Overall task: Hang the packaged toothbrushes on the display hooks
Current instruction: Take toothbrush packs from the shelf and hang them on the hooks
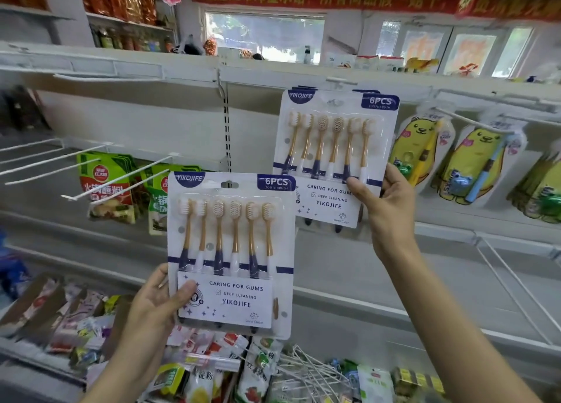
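Observation:
My left hand [158, 305] grips the lower left corner of a six-piece toothbrush pack [230, 250], white with dark blue trim, held upright in front of the shelf. My right hand [385, 199] pinches the lower right corner of a second, identical pack [334, 147], raised higher at a white display hook [340, 80] under the top rail. The hang hole of that pack sits just below the hook; more packs show behind it. Whether it hangs on the hook is unclear.
Several empty white wire hooks [100, 175] stick out at left above green food pouches [106, 184]. Yellow bear toothbrush packs [473, 162] hang at right. Loose hooks [306, 369] and snack bags lie in bins below.

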A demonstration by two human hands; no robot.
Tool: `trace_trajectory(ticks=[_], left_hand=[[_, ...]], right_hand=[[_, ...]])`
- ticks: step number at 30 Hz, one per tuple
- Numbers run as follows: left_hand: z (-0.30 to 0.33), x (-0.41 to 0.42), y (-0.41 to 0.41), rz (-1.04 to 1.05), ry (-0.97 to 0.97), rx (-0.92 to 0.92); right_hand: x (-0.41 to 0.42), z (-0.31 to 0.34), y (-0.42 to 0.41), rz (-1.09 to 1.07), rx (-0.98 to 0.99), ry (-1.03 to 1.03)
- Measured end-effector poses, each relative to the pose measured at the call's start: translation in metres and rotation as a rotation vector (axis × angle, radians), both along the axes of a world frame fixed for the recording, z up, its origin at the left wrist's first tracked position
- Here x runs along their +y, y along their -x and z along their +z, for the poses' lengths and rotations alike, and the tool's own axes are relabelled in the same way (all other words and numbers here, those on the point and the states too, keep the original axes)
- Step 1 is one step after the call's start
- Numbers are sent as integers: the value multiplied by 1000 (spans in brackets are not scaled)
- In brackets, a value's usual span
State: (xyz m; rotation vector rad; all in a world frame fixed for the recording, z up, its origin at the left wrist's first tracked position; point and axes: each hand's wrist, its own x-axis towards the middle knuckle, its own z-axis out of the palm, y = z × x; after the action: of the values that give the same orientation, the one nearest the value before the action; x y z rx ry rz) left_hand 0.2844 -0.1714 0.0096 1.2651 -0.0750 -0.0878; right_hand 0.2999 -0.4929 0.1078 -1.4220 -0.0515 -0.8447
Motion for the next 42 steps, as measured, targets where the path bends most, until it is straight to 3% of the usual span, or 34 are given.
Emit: trace_trajectory(ticks=[10, 24, 33, 36, 38, 42], left_hand=[[-4, -3, 8, 1, -32, -30], [-10, -20, 27, -8, -7, -32], [-26, -26, 32, -57, 8, -81], [-27, -32, 31, -79, 6, -81], [-27, -37, 29, -90, 1, -86], [-24, -53, 28, -110, 12, -73]], right_hand=[[-34, -9, -59, -89, 92, 111], [-40, -3, -63, -146, 231, 185], [-43, -11, -35, -401, 416, 468], [-42, -22, -13, -503, 346, 603], [-35, -25, 10, -437, 282, 587], [-2, -23, 64, 64, 274, 251]])
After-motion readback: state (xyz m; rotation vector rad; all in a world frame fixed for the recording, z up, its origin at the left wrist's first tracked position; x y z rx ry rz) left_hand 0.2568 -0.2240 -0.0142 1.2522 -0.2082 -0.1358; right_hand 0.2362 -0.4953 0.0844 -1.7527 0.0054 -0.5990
